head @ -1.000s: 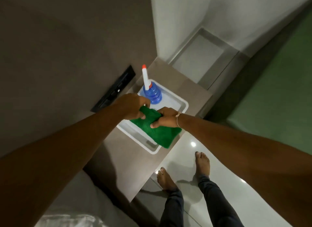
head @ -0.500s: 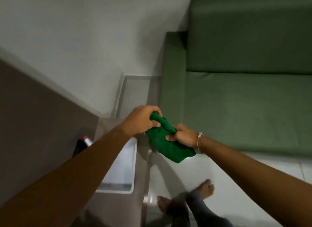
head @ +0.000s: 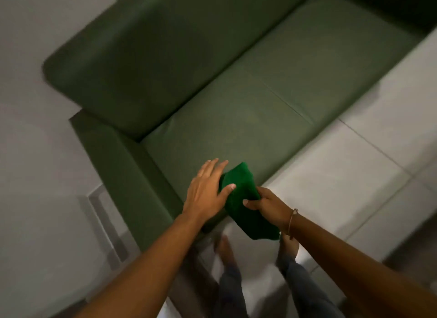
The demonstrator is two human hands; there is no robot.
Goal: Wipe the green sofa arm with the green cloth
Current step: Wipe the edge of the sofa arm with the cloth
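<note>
The green cloth (head: 246, 199), folded and bright green, hangs in the air above the front corner of the sofa seat. My right hand (head: 267, 205) grips its lower right side. My left hand (head: 208, 190) lies flat with fingers spread, its thumb resting on the cloth's left edge. The green sofa arm (head: 123, 173) runs diagonally from the back corner toward my legs, just left of my left hand. Neither the cloth nor either hand touches the arm's top.
The sofa's seat cushion (head: 260, 100) and backrest (head: 146, 57) fill the upper view. A pale wall (head: 30, 175) lies left of the sofa arm. A light tiled floor (head: 354, 187) spreads to the right. My bare feet (head: 224, 249) stand close to the sofa's front corner.
The view swung from the side table and tray over to the sofa. The cloth came along in both hands. My left hand has opened and now lies flat against the cloth.
</note>
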